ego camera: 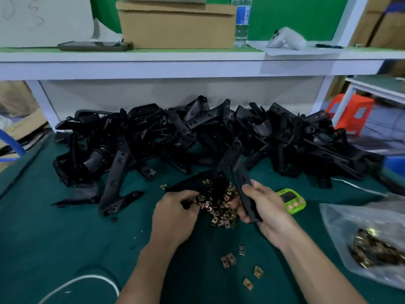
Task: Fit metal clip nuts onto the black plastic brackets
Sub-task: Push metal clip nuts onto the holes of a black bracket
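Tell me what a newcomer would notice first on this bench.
The sprawling pile of black brackets across the back of the green table dominates. In front of it, a glinting heap of clip nuts lies between the hands: the right hand grips one bracket, and the left hand is at the heap. A bright green timer stands out just right of the right hand.

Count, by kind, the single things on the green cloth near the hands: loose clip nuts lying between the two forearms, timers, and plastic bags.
Loose clip nuts: 5 (two of them touch)
Green timer: 1
Plastic bag: 1
Total: 7
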Tool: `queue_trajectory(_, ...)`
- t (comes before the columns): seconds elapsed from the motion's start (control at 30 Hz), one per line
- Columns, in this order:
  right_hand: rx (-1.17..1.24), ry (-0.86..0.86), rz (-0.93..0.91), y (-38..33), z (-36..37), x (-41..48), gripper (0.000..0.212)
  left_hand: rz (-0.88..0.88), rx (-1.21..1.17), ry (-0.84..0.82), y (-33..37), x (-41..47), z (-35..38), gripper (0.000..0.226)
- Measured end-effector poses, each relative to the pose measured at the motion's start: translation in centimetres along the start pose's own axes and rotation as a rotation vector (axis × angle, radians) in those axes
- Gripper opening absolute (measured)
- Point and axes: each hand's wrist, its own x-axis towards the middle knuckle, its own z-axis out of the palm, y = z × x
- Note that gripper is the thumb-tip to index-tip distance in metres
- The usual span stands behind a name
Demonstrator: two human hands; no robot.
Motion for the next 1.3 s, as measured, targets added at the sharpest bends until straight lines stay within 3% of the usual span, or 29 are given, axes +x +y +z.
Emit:
queue_trajectory(0.13,-0.227,0.036,-0.018,0.1,-1.9,-0.2,0.034,0.084,0.109,-0.100,-0.4,0.0,0.5,0.021)
queue_trajectory(0.37,-0.516,0.167,-0.101,0.1,-2.9,0.0,0.064,0.114,0.103,-0.057,-0.6,0.0,0.4,0.016)
queue_trajectory(0.6,-0.575,0.178,-0.122,0.3,-2.8,0.2,0.056,0.096,0.072,0.016,-0.3,-0.1,0.8,0.017)
queue_trajectory(0.93,-0.637,0.166,-0.135,0.2,-2.6,0.0,0.054,-0.194,-0.359,0.110,0.4,0.2,0.0,0.019)
queue_trajectory(1.03,-0.658,0.166,-0.132,0.1,-2.5,-0.1,0.057,-0.242,-0.463,0.100,0.4,0.2,0.0,0.009)
queue_trajectory(1.3,-0.738,0.177,-0.134,0.0,-2.1,-0.3,0.052,-0.302,-0.735,0.022,0.8,0.3,0.1,0.019)
